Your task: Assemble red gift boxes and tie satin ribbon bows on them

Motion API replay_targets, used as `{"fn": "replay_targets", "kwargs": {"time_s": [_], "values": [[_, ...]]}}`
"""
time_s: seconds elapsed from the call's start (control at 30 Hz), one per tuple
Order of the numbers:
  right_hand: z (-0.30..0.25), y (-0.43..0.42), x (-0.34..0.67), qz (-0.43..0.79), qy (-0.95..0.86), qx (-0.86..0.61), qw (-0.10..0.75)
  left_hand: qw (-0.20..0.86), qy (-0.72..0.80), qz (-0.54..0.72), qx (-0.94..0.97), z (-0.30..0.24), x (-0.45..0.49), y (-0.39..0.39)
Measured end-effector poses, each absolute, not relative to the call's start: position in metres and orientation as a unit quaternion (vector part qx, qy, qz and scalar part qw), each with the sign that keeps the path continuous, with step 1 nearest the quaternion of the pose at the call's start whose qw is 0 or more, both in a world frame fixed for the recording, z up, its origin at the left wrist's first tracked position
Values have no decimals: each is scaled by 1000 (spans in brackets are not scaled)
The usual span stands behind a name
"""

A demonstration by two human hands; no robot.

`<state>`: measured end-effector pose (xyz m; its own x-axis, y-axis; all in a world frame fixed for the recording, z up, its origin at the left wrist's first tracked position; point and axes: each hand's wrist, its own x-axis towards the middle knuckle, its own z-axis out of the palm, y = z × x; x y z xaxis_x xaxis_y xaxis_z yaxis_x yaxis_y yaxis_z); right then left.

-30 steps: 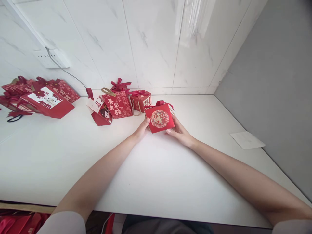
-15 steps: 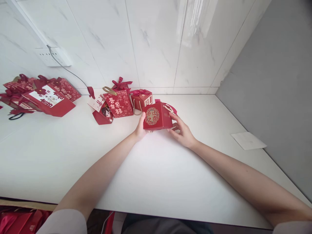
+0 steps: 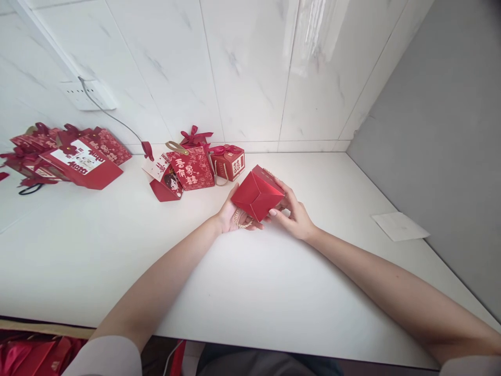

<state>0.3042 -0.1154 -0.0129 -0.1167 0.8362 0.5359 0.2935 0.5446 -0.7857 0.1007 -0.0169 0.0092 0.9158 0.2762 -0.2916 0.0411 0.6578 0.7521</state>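
Note:
Between my two hands is a red gift box point(image 3: 258, 192), held tilted above the white table. Its folded, plain face with crossing flaps is turned toward me. A twisted gold cord handle point(image 3: 243, 220) hangs at its lower left, over my palm. My left hand point(image 3: 229, 213) supports the box from the left and beneath, its fingers partly hidden under it. My right hand point(image 3: 293, 211) grips the right side, with the thumb at the lower corner and the fingers along the edge. Just behind stands a small red box with a bow point(image 3: 228, 162).
A red floral box with a tan handle point(image 3: 191, 167) and a pointed red box point(image 3: 166, 183) stand back left. More red boxes point(image 3: 84, 162) cluster far left. White paper point(image 3: 400, 226) lies right. A cable point(image 3: 102, 107) hangs from the wall socket point(image 3: 88, 95). Red packages point(image 3: 39, 355) sit below the table's edge.
The red gift box has been turned over in my hands. Its printed face with gold lettering no longer shows; the folded face and cord handle do. My left hand has shifted underneath.

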Motion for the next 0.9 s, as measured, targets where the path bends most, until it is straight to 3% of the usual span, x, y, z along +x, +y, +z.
{"fn": "replay_targets", "kwargs": {"time_s": [0.43,0.9], "values": [[-13,-115,304,294,-679,-414,529,903,95,54,416,-1,97,-18],[-15,-115,305,282,-693,-419,515,902,127,58,409,4,99,-17]]}}
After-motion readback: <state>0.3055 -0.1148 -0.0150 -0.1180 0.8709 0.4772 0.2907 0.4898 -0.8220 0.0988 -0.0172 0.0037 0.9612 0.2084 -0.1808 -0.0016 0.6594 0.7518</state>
